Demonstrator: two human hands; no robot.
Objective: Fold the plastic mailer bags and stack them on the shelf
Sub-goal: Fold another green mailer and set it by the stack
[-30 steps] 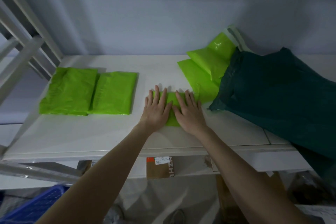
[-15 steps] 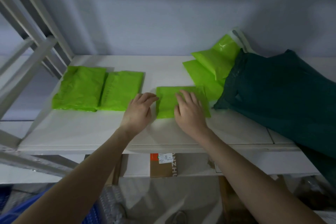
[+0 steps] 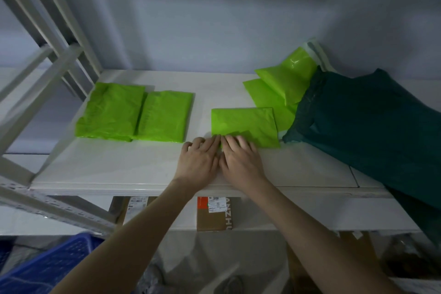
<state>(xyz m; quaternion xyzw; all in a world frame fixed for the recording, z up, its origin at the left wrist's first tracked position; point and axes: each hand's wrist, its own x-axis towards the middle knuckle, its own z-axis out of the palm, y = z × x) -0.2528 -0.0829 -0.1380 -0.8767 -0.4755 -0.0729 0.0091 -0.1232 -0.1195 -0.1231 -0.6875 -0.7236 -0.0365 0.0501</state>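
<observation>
Both hands, left hand and right hand, fingers flat, press green mailer bag's front edge onto shelf, apparently setting the crease.

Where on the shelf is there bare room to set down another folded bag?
Bare shelf runs along the front edge, left of the left hand, in front of the two folded bags. A narrower gap lies between those bags and the bag being pressed. The right side is crowded: unfolded green bags and the dark green bag.

Green mailer flat mid-shelf; 2 folded mailers left
</observation>
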